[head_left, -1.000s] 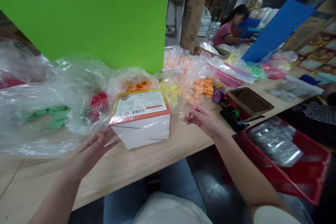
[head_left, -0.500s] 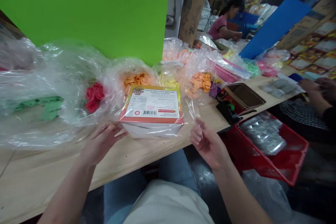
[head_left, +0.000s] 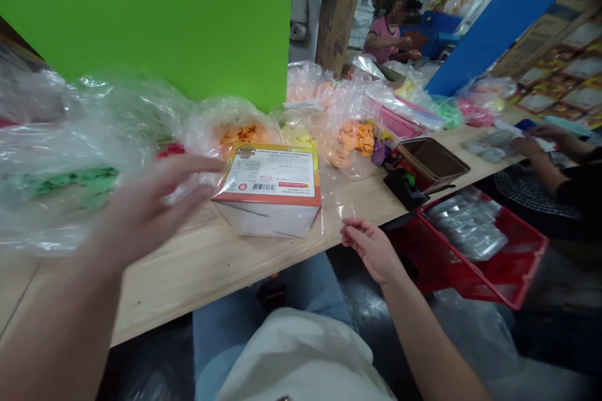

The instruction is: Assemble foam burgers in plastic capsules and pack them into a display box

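Note:
A printed cardboard box (head_left: 270, 178) with a label and barcode on top sits on the wooden table in front of me. Clear plastic film (head_left: 332, 213) wraps it and stretches out from its right side. My right hand (head_left: 369, 247) pinches the loose end of that film between thumb and fingers, near the table's front edge. To the left of the box is my left hand (head_left: 150, 203), blurred by motion, its fingers stretched out and apart and holding nothing. The fingertips come close to the box's left edge; whether they touch it I cannot tell.
Plastic bags with green pieces (head_left: 94, 188), orange pieces (head_left: 244, 133) and more orange pieces (head_left: 357, 138) line the table. At right are a black tape dispenser (head_left: 405, 188), a brown-lined tin (head_left: 435, 163) and a red crate (head_left: 527, 257). Co-workers sit at right and behind.
My left hand has lifted from the box's front left corner and moved up and left. My right hand keeps its pinch on the film, slightly lower in view.

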`<state>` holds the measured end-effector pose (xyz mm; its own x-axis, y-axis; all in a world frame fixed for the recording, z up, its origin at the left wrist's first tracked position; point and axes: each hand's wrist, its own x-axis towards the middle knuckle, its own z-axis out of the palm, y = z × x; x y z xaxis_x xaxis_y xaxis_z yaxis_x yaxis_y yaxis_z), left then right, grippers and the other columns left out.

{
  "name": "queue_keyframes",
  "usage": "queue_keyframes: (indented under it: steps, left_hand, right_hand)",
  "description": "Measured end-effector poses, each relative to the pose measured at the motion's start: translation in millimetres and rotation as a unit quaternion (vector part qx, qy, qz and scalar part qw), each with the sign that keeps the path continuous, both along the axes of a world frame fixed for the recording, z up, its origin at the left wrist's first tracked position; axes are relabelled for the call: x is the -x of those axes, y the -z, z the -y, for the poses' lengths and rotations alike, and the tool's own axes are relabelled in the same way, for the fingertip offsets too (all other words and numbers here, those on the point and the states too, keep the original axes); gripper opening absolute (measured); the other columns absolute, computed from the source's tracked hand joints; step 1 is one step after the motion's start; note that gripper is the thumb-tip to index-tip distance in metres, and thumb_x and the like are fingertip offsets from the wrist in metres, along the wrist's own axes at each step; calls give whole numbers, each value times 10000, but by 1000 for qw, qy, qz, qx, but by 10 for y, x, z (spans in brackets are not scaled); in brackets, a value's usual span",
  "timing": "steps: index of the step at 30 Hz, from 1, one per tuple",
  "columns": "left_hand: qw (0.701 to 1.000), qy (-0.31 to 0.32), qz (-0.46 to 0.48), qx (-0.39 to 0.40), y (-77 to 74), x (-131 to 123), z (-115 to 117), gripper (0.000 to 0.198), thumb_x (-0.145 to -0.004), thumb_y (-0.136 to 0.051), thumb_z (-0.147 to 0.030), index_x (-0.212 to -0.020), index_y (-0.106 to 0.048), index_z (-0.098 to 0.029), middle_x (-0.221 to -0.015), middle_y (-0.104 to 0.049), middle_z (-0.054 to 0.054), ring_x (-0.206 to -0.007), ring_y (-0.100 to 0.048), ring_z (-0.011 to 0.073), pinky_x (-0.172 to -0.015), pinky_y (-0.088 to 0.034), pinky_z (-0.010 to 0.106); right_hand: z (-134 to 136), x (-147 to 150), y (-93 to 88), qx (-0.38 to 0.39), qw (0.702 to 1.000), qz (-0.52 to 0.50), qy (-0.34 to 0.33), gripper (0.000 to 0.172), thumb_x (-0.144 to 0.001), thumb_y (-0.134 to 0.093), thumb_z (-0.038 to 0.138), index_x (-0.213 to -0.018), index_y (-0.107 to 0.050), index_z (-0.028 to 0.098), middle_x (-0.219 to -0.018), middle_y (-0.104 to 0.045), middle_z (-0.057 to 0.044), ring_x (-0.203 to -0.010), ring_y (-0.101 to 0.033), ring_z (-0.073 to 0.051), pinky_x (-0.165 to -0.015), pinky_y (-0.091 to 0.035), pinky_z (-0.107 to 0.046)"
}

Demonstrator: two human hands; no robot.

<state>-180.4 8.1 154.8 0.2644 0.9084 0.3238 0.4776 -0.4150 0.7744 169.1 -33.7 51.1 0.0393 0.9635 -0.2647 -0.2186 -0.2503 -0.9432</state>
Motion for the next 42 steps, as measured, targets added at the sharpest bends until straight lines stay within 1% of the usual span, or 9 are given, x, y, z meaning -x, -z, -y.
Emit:
queue_keyframes:
  steps: [3,6,14,20,24,29,34,36,42]
  left_hand:
    - [949,138,-267,-97,-144,-653,-251,476,-799,-502,-492,-1218,-517,-265,-1281,-521,29,-1174,-460,263,-1016,-318,430]
    - [931,119,-328,-107,28,-1021,-415,618,-764,-464,-607,-1217,-502,-189,-1227,-549,113,-1110,-508,292,-941,-377,430]
    - [953,-40,-236,-183,464,-1344,-285,598,-613,-643,-605,-1001,-547,-160,-1069,-557,174,-1133,-437,410,-986,-260,515]
    - [959,-56,-222,-165,537,-1397,-280,540,-661,-651,-526,-1039,-520,-162,-1178,-513,171,-1193,-381,408,-1025,-202,508]
    - [972,-70,-168,-147,543,-1390,-279,575,-616,-701,-502,-1060,-532,-180,-1196,-519,152,-1198,-382,400,-1042,-193,485]
    - [977,-71,-162,-117,551,-1407,-282,617,-586,-739,-456,-1098,-531,-181,-1248,-492,145,-1207,-360,410,-1050,-170,487]
    - [983,-70,-121,-122,546,-1406,-266,632,-557,-774,-391,-1117,-543,-212,-1212,-523,119,-1191,-381,401,-1061,-154,479]
    - [981,-64,-133,-122,562,-1386,-274,643,-559,-775,-372,-1133,-539,-206,-1211,-521,124,-1198,-375,403,-1059,-155,480]
    - [982,-54,-134,-124,559,-1452,-311,566,-599,-739,-384,-1092,-543,-187,-1248,-498,145,-1220,-350,403,-1049,-170,499]
  right_hand:
    - [-121,-145,-8,-52,992,115,20,256,-670,-692,359,-847,-637,183,-760,-662,-25,-658,-559,-123,-675,-440,-283]
    - [-309,-277,-16,-111,974,191,47,252,-657,-689,370,-822,-639,186,-759,-677,-27,-708,-588,-149,-716,-440,-303]
    - [-699,-200,121,-120,979,167,0,212,-696,-640,362,-808,-654,183,-754,-682,-24,-692,-588,-145,-694,-441,-293]
    - [-1031,-59,172,-221,947,228,41,162,-725,-602,331,-802,-672,207,-815,-672,-16,-776,-590,-173,-741,-429,-300]
    - [-1236,245,204,-228,958,172,1,153,-722,-580,310,-790,-657,198,-805,-665,-6,-766,-587,-174,-725,-432,-296]
    - [-1367,536,272,-206,975,69,53,140,-700,-580,294,-793,-600,191,-793,-631,15,-756,-567,-150,-706,-434,-264]
    - [-1129,451,342,-88,979,78,169,174,-725,-561,325,-838,-545,194,-738,-586,17,-673,-544,-139,-650,-447,-271]
    - [-856,437,297,-113,969,87,203,193,-811,-477,363,-872,-558,199,-798,-608,-15,-748,-569,-157,-707,-455,-292]
    - [-528,649,-18,-244,966,79,4,353,-863,-411,470,-1107,-552,256,-1110,-604,-31,-1047,-544,-194,-914,-404,-321]
